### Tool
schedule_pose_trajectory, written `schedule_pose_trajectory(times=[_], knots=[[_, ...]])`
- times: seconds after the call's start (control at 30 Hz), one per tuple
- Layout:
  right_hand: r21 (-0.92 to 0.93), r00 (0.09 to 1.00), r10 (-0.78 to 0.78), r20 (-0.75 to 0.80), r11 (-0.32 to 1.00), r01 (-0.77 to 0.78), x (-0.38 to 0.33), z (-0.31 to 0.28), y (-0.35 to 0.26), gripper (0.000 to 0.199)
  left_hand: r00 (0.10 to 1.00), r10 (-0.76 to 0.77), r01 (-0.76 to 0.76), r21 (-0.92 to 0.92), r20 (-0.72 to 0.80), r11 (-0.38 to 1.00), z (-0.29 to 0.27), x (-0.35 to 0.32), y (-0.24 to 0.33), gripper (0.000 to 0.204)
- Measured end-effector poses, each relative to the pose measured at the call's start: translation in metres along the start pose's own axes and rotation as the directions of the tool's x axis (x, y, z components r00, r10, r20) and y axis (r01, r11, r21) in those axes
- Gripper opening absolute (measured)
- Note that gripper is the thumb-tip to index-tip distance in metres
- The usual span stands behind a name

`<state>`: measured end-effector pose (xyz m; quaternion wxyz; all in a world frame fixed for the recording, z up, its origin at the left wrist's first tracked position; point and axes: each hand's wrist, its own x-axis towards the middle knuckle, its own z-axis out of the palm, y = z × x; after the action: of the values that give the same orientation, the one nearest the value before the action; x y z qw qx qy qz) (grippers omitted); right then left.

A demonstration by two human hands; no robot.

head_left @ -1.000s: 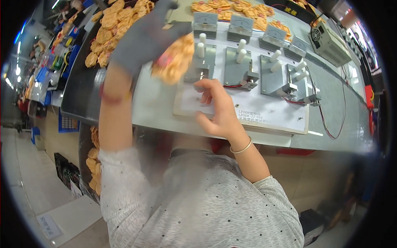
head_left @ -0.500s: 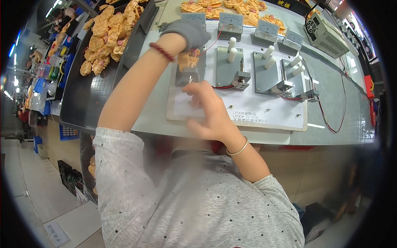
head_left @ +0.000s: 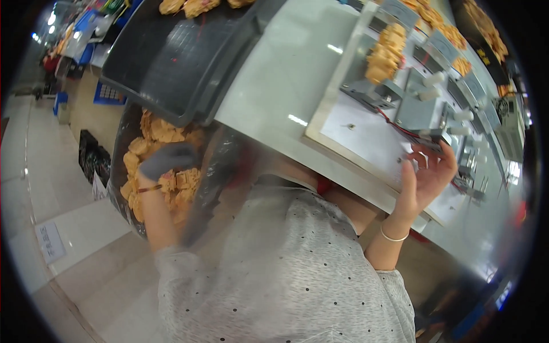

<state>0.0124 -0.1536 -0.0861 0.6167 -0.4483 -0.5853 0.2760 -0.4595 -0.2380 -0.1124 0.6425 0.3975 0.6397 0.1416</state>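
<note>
While the left hand (head_left: 167,162), covered in a grey knitted glove with a thin reddish band at the wrist, is reaching down below the edge of the pale grey smooth surface (head_left: 274,74), it is resting on a heap of flat, tan-yellow, jagged-edged pieces (head_left: 171,183) lying in a low bin lined with glossy clear plastic film (head_left: 220,171); the gloved fingers are curling down onto the pieces, but motion blur is hiding whether they are closing on one, so I cannot tell. The right hand (head_left: 426,177), bare and wearing a slim pale bangle (head_left: 394,236) at the wrist, is lifting with the palm turned toward the camera at the near edge of a white flat rectangular base plate (head_left: 372,134), its fingers loosely spread and slightly bent, holding nothing that shows. On that plate a row of grey metal block fixtures (head_left: 412,111) with white cylindrical knobs is standing, with thin red wires running between them. One more tan-yellow piece (head_left: 384,51), stacked and ridged, is sitting in the farthest-left fixture, well apart from both hands. A dark, matte, shallow plastic tray (head_left: 177,63) is lying on the surface above the bin, with similar pieces at its far rim.
</note>
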Motion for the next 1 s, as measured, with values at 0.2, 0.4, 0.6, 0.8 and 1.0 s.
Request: schedule_pose_trajectory(times=[0.2,0.4,0.6,0.8,1.0], knots=[[0.050,0.997,-0.040,0.066,0.998,0.037,-0.001,-0.015,0.007,0.055,0.961,-0.125,0.274,0.796,-0.246,0.540,0.013,0.084,-0.222,0.050],[0.032,1.000,-0.007,0.025,0.999,0.006,-0.004,-0.010,0.005,0.053,0.948,-0.271,0.273,0.859,-0.165,0.433,0.014,0.083,-0.169,0.079],[0.095,0.999,-0.028,0.047,0.995,0.024,0.001,-0.010,0.008,0.053,0.806,0.034,-0.065,-0.031,-0.591,0.997,-0.042,0.021,-0.290,0.039],[0.044,1.000,-0.025,0.015,0.999,0.024,-0.001,-0.017,0.009,0.053,0.778,0.231,-0.613,-0.624,-0.585,0.485,0.040,-0.038,-0.110,0.049],[0.156,0.996,0.012,0.083,0.987,-0.025,-0.001,-0.010,0.004,0.061,0.770,0.572,-0.409,-0.907,-0.285,0.098,0.112,-0.025,0.004,0.042]])
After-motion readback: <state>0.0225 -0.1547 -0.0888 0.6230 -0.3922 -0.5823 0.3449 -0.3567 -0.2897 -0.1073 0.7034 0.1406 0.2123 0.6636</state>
